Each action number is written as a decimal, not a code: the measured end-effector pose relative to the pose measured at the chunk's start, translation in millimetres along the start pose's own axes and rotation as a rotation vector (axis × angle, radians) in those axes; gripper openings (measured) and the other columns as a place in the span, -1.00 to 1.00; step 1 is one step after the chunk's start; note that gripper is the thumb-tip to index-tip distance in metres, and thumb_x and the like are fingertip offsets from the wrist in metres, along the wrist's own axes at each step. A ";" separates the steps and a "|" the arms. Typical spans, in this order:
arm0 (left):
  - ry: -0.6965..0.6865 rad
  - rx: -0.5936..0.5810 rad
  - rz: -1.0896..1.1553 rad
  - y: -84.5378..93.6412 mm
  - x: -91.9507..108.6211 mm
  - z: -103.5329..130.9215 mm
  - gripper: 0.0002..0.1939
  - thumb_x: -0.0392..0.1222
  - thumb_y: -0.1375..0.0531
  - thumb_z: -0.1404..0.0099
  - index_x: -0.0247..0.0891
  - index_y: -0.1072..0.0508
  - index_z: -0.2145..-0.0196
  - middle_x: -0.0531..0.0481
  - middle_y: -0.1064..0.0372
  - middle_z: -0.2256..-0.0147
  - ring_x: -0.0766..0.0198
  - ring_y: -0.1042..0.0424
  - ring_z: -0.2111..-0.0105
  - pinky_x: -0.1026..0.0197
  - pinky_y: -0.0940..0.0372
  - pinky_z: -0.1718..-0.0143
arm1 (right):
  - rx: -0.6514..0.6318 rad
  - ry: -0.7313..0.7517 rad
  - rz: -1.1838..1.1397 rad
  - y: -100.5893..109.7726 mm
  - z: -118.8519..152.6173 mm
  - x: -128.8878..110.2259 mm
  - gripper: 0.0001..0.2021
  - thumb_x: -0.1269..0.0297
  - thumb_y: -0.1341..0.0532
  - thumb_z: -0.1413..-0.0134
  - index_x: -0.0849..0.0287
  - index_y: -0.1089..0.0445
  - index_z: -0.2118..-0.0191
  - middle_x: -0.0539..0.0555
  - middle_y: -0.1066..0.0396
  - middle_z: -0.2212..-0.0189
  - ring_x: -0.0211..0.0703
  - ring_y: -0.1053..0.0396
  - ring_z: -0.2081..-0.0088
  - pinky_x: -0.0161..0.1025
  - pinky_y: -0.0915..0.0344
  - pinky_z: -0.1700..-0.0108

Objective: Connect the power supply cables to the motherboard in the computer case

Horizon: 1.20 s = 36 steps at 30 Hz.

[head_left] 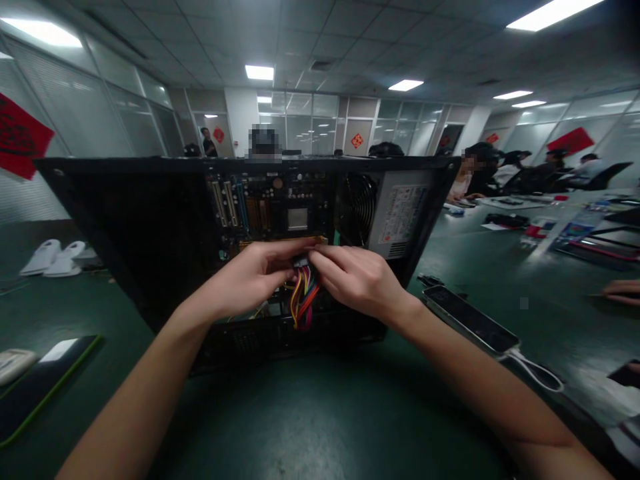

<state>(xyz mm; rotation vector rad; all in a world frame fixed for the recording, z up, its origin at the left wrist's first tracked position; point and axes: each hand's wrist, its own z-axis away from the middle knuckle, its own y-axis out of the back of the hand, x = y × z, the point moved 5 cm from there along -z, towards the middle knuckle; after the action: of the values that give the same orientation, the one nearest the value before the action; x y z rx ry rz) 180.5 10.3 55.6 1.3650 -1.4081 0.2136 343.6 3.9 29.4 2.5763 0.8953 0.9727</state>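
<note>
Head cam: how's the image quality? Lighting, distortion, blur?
Head view: strong wide-angle bend, ceiling panels curve and glare white; the open computer case interior is dim, its left side nearly black; left hand and right hand are evenly lit and fairly sharp on the coloured wire bundle; faces in the background are pixelated; the green table darkens near the bottom edge.

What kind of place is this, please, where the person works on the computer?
Probably an office used as a workshop: glass partition walls, a panelled ceiling with strip lights, and other people seated at long green tables. Both hands hold a cable bundle in an open computer case.
</note>
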 end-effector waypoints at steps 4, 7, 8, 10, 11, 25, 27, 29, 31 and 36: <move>-0.077 -0.003 -0.223 -4.0 -3.1 -2.4 -0.46 -0.34 -0.18 -0.33 -0.23 -0.40 -0.26 -0.12 -0.41 -0.21 0.07 -0.47 -0.13 -0.03 -0.35 -0.22 | -0.097 -0.038 0.007 -14.9 3.4 0.3 -0.73 0.42 -0.07 -0.37 0.30 -0.45 -0.05 0.22 -0.53 0.07 -0.11 -0.49 0.20 -0.20 -0.39 0.19; -0.132 0.017 -0.468 -3.5 -9.4 -6.7 -0.55 -0.28 -0.18 -0.35 -0.21 -0.47 -0.19 -0.11 -0.46 -0.16 0.04 -0.44 -0.16 -0.03 -0.28 -0.26 | -0.278 -0.118 0.008 -26.3 3.6 -0.9 -0.68 0.43 -0.03 -0.39 0.32 -0.42 -0.11 0.26 -0.52 0.09 -0.08 -0.49 0.19 -0.20 -0.38 0.20; -0.135 0.022 -0.531 -1.8 -12.8 -8.2 -0.58 -0.27 -0.16 -0.37 -0.20 -0.50 -0.15 -0.10 -0.48 -0.14 0.03 -0.42 -0.17 -0.02 -0.26 -0.27 | -0.350 -0.152 0.005 -29.0 3.5 -1.7 -0.67 0.43 -0.01 -0.40 0.33 -0.40 -0.13 0.27 -0.51 0.08 -0.08 -0.48 0.19 -0.20 -0.37 0.21; -0.125 0.042 -0.637 4.5 -20.6 -10.2 -0.63 -0.25 -0.14 -0.39 -0.19 -0.54 -0.10 -0.09 -0.50 -0.11 0.03 -0.42 -0.17 0.00 -0.25 -0.27 | -0.485 -0.230 -0.001 -32.7 3.2 -3.4 -0.65 0.45 0.02 -0.40 0.33 -0.37 -0.15 0.28 -0.49 0.08 -0.05 -0.48 0.18 -0.20 -0.37 0.22; -0.117 0.059 -0.684 8.6 -24.3 -10.5 -0.65 -0.23 -0.13 -0.40 -0.19 -0.55 -0.08 -0.10 -0.50 -0.11 0.03 -0.43 -0.16 0.00 -0.26 -0.26 | -0.542 -0.270 -0.005 -34.3 3.3 -4.1 -0.65 0.47 0.03 -0.39 0.34 -0.36 -0.14 0.29 -0.48 0.08 -0.04 -0.47 0.17 -0.20 -0.37 0.22; 0.131 -0.007 -0.942 4.1 -81.1 -15.3 -0.57 -0.26 -0.14 -0.36 -0.17 -0.46 -0.16 -0.14 -0.46 -0.10 0.02 -0.44 -0.10 0.06 -0.32 -0.11 | -0.829 -0.424 -0.225 -80.2 21.9 10.1 -0.74 0.49 -0.04 -0.31 0.35 -0.42 0.02 0.30 -0.40 0.02 0.02 -0.41 0.00 -0.16 -0.32 0.03; 0.144 0.021 -0.874 4.0 -87.1 -17.0 -0.54 -0.29 -0.18 -0.31 -0.18 -0.44 -0.17 -0.12 -0.52 -0.03 0.06 -0.48 -0.07 0.09 -0.32 -0.10 | -0.812 -0.413 -0.240 -78.8 20.5 9.5 -0.75 0.45 -0.05 -0.32 0.34 -0.43 0.02 0.28 -0.40 0.03 0.01 -0.42 0.02 -0.18 -0.31 0.06; 0.159 0.035 -0.840 4.6 -90.4 -16.9 -0.56 -0.30 -0.19 -0.29 -0.19 -0.46 -0.13 -0.10 -0.56 0.04 0.09 -0.52 0.00 0.12 -0.35 -0.05 | -0.795 -0.399 -0.255 -78.3 19.5 8.8 -0.75 0.43 -0.07 -0.32 0.34 -0.43 0.02 0.26 -0.40 0.04 0.00 -0.43 0.04 -0.19 -0.31 0.09; 0.166 0.041 -0.851 5.6 -90.5 -15.7 -0.59 -0.30 -0.20 -0.28 -0.22 -0.49 -0.09 -0.12 -0.57 0.06 0.09 -0.54 0.05 0.11 -0.36 -0.03 | -0.789 -0.387 -0.272 -78.7 19.4 8.3 -0.75 0.42 -0.08 -0.32 0.33 -0.43 0.00 0.26 -0.40 0.04 0.00 -0.43 0.05 -0.19 -0.30 0.10; 0.266 0.064 -0.909 11.4 -91.0 -14.7 -0.70 -0.24 -0.21 -0.29 -0.24 -0.57 0.03 -0.11 -0.60 0.14 0.08 -0.56 0.13 0.13 -0.39 0.06 | -0.781 -0.374 -0.281 -77.0 19.3 8.8 -0.73 0.45 -0.06 -0.31 0.32 -0.43 -0.01 0.27 -0.40 0.04 0.01 -0.43 0.03 -0.18 -0.31 0.11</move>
<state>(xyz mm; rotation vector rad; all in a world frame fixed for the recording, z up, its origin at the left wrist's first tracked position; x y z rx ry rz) 154.7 78.2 -2.1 1.8150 -0.4734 -0.1604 326.1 69.4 -13.0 1.8164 0.5874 0.5674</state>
